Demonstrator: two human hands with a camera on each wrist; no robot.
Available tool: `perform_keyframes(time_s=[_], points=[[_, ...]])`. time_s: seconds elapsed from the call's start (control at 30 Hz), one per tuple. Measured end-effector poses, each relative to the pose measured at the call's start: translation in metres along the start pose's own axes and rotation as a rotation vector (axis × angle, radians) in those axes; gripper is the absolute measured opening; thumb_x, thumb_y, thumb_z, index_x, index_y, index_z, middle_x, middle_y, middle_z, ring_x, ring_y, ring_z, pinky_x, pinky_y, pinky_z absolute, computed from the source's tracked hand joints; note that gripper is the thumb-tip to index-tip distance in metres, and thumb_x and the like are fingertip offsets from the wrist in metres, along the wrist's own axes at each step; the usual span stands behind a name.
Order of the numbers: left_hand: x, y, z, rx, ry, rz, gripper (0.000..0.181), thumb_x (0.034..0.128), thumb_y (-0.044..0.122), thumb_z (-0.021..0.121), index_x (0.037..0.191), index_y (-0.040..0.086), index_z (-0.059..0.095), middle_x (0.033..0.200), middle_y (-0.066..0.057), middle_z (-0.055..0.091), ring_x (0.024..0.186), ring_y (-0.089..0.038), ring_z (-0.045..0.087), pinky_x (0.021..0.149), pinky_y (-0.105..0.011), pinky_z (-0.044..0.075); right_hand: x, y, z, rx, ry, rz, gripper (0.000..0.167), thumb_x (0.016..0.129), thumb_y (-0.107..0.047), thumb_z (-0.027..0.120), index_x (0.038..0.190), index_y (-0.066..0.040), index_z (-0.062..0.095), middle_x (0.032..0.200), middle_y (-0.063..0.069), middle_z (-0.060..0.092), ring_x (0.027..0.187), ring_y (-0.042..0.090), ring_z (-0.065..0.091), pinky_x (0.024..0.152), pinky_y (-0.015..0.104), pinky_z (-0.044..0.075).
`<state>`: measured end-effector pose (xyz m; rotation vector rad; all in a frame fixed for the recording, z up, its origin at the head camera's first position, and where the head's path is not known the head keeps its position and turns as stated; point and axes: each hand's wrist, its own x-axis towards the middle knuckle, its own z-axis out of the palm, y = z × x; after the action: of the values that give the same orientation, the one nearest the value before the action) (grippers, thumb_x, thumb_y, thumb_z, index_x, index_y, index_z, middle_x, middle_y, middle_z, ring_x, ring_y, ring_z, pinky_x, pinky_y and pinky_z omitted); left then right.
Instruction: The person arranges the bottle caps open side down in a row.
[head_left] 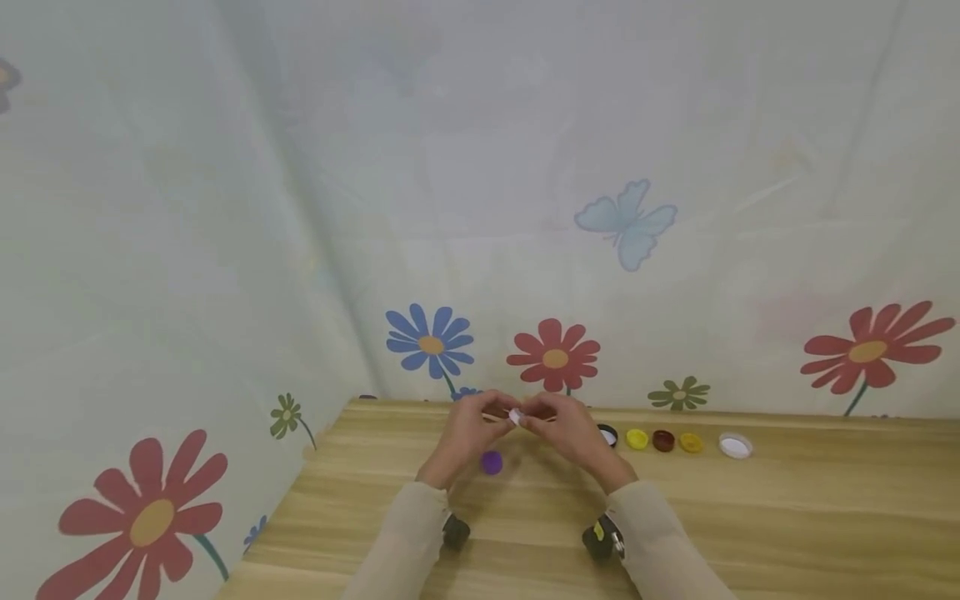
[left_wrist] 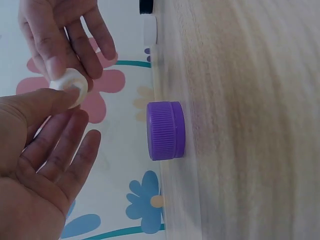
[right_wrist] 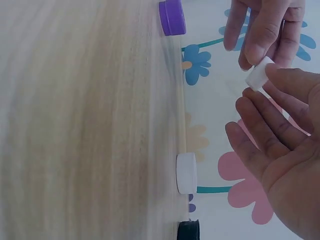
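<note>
A small white bottle cap (head_left: 515, 416) is held up above the wooden table between both hands. My left hand (head_left: 467, 435) pinches one side of it with thumb and fingers, and in the left wrist view the left thumb lies over the inside of the cap (left_wrist: 75, 81). From the opposite side my right hand (head_left: 564, 429) pinches it too; the right wrist view shows the cap's edge (right_wrist: 259, 75) between the two thumbs. Below the hands, a ribbed purple cap (left_wrist: 166, 131) stands on the table, nearest the left hand.
Another white cap (right_wrist: 186, 173) and a black cap (right_wrist: 188, 231) stand by the right hand. Rightward runs a row: a yellow cap (head_left: 637, 439), a dark red cap (head_left: 663, 441), an orange cap (head_left: 691, 442) and a wider white lid (head_left: 736, 446). A flower-printed curtain (head_left: 480, 208) hangs behind the table.
</note>
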<state>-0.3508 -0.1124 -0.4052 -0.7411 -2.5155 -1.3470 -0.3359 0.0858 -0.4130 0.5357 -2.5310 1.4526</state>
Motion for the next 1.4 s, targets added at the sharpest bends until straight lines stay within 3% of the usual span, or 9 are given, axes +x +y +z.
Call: perform_keyframes(time_s=[0.2,0.53,0.8,1.1,1.4], points=[[0.000,0.003,0.002,0.028,0.010,0.009,0.017,0.0931,0.006,0.083,0.110,0.010,0.079,0.106,-0.005,0.079,0.097,-0.021,0.075,0.087,-0.038,0.061,-0.006,-0.001,-0.002,0.003,0.048,0.010,0.013,0.101,-0.017,0.075,0.112,-0.011,0.078,0.109,-0.001,0.077,0.108,0.027,0.070,0.087,0.043,0.060],[0.000,0.003,0.004,0.039,0.011,0.035,0.016,0.0952,0.018,0.083,0.110,0.012,0.079,0.103,0.003,0.079,0.095,-0.018,0.073,0.082,-0.037,0.060,-0.014,-0.004,-0.009,0.019,0.048,-0.009,0.016,0.099,-0.013,0.077,0.115,-0.010,0.077,0.110,0.001,0.077,0.106,0.027,0.071,0.087,0.042,0.061],[-0.002,0.002,0.005,0.011,-0.009,0.053,0.023,0.0972,0.014,0.080,0.120,0.014,0.077,0.105,0.003,0.079,0.093,-0.014,0.073,0.084,-0.034,0.060,-0.015,-0.003,-0.009,0.030,0.058,0.022,0.014,0.101,-0.013,0.075,0.114,-0.009,0.076,0.110,0.001,0.076,0.108,0.027,0.071,0.090,0.044,0.060],[-0.006,0.003,0.007,0.030,-0.015,0.082,0.033,0.0943,0.002,0.080,0.125,0.013,0.076,0.112,-0.004,0.078,0.095,-0.022,0.076,0.083,-0.034,0.061,-0.015,-0.003,-0.006,0.096,0.040,0.034,0.016,0.103,-0.009,0.071,0.118,-0.005,0.073,0.104,0.002,0.075,0.098,0.022,0.073,0.086,0.042,0.059],[-0.007,0.000,0.009,0.085,-0.019,0.094,0.030,0.0910,0.003,0.083,0.119,0.009,0.077,0.101,-0.004,0.078,0.084,-0.017,0.075,0.078,-0.030,0.061,-0.016,0.000,0.000,0.079,0.057,0.033,0.017,0.101,-0.007,0.071,0.118,-0.004,0.073,0.094,0.000,0.074,0.090,0.018,0.072,0.081,0.038,0.059]])
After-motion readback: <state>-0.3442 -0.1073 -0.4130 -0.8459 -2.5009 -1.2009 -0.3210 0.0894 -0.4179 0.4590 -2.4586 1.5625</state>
